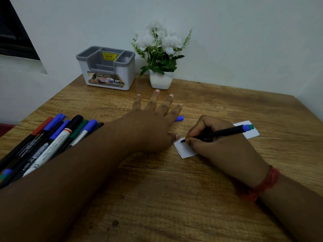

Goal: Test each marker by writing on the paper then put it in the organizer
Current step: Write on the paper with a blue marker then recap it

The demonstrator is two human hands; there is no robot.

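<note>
**Marker tip on paper, organizer at the back**

A fanned bunch of slim plastic markers (pixel 52 137) lies at the left of the grainy wooden bench (pixel 174 198). Behind stands the boxy grey-and-white organizer (pixel 106 68). The left hand (pixel 153 123) rests flat, fingers spread, beside a small white paper (pixel 185 151). The right hand (pixel 222 149) pinches a black marker (pixel 218 134), its tip on the paper. A loose blue cap (pixel 179 118) lies between the hands.

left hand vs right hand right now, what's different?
Left hand lies flat on the table, fingers spread, holding nothing; right hand is curled round a marker, its tip on the paper. Right wrist wears a red thread; left wrist is bare. Both rest on the table.
</note>
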